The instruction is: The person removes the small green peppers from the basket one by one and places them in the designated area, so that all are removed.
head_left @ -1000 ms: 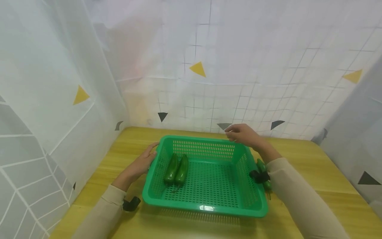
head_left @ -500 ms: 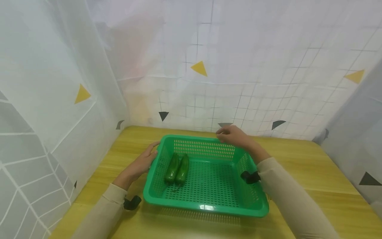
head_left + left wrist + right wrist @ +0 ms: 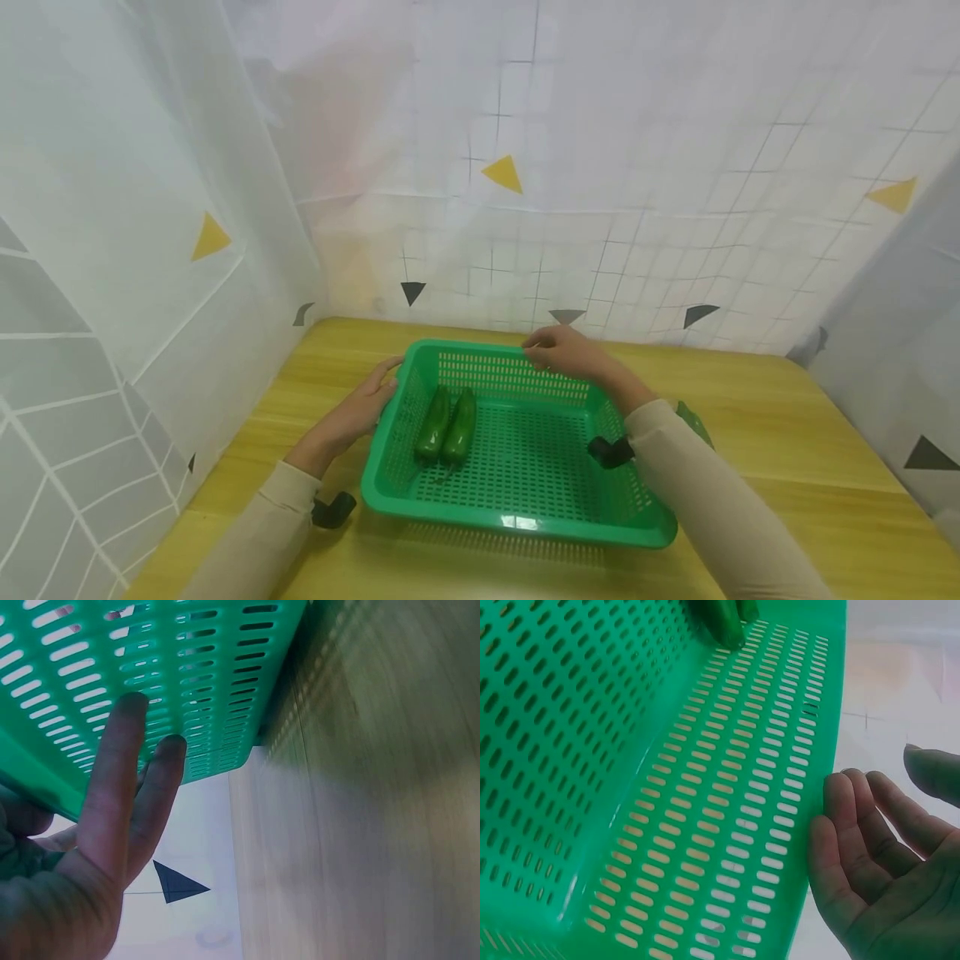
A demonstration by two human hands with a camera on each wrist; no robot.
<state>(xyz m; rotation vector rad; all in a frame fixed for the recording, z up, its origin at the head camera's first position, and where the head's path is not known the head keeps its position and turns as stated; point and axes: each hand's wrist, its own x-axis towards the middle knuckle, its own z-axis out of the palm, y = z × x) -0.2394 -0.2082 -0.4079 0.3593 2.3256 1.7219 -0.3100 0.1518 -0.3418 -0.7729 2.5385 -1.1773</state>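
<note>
A green plastic basket [image 3: 517,522] with slotted walls stands on the wooden table. Inside, toward its left end, two long green peppers [image 3: 459,429] lie side by side. My left hand [image 3: 360,408] is at the basket's left side; in the left wrist view its fingers [image 3: 112,780] lie nearly straight against the slotted outer wall. Over the far rim is my right hand [image 3: 567,352], its fingers loosely bent. The right wrist view shows these fingertips [image 3: 838,791] at the rim, the thumb held apart and the palm holding nothing.
Another green pepper [image 3: 693,423] lies on the table right of the basket, partly hidden by the right sleeve [image 3: 712,492]. Patterned white sheeting [image 3: 615,167] rises behind the wooden table [image 3: 795,442] and at both sides.
My right hand has moved left along the far rim and slightly lower. The right sleeve moved with it, covering the outside pepper differently. My left hand and the peppers in the basket look unchanged.
</note>
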